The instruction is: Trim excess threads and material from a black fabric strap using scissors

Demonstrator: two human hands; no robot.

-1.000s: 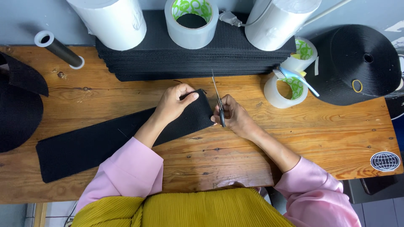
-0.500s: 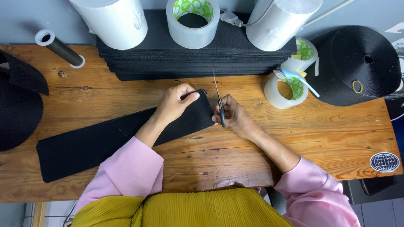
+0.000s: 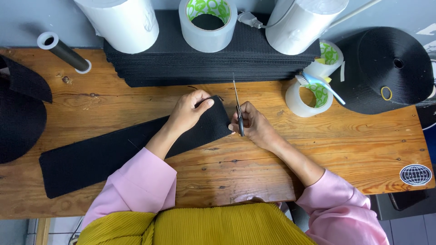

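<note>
1. While the left hand [image 3: 188, 111] is pressing flat on the right end of a long black fabric strip [image 3: 122, 149], its fingers are lying spread over the cloth, with the thumb reaching toward the cut edge – it is holding the strip down, not pinching it.
2. The right hand [image 3: 254, 127] is closing around the handles of a pair of scissors [image 3: 238, 109], and the blades are pointing away from the person, just beside the right end of the strip. I cannot tell whether the blades are parted or together, because they are showing only as one thin line.
3. The strip is lying diagonally on the wooden table [image 3: 354, 149], from the lower left up to the middle, and its right end is sitting between the two hands.
4. As I judge it, the step in hand is trimming the end of the strip – the cut seems to be running along that short edge.
5. The next move is calling for a steady hold by the left hand, so the cloth is not sliding, and for the blades to stay straight along the edge.
6. Behind the hands, a stack of black fabric pieces [image 3: 204, 63] is carrying a clear tape roll [image 3: 208, 27] and two white rolls; a smaller tape roll [image 3: 309, 97] is standing to the right.
</note>
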